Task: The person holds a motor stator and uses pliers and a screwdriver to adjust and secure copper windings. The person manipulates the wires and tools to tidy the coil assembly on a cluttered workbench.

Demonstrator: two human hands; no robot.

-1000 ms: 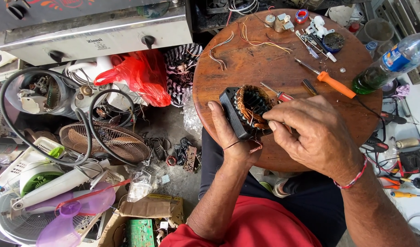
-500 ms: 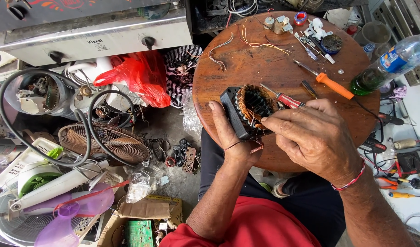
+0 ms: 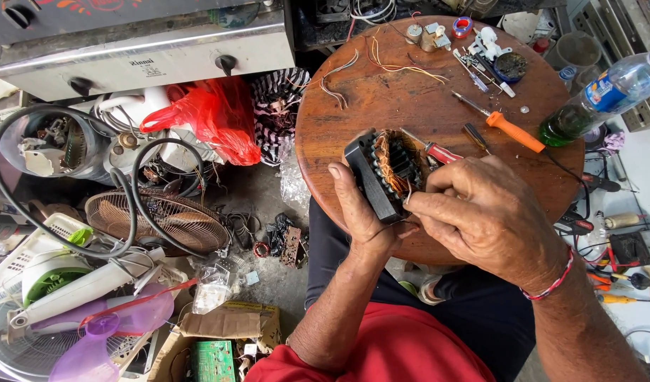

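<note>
On round table [image 3: 381, 92], motor stator [image 3: 383, 170] between both hands (copper windings up)

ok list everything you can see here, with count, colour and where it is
wound motor stator with copper coils: one, black and copper, on the near edge of the table, held by both hands
round wooden table: one, brown, centre
orange-handled screwdriver: one, on the table, right of the stator
red-handled screwdriver: one, on the table, next to the stator
clear plastic bottle: one, green base, lying at the table's right edge
loose wires: several, orange and pale, far side of the table
red plastic bag: one, floor, left of the table
fan grille: one, brown, floor left
left hand: grips the stator's side
right hand: fingertips at the stator's coils, red cord on the wrist
</note>
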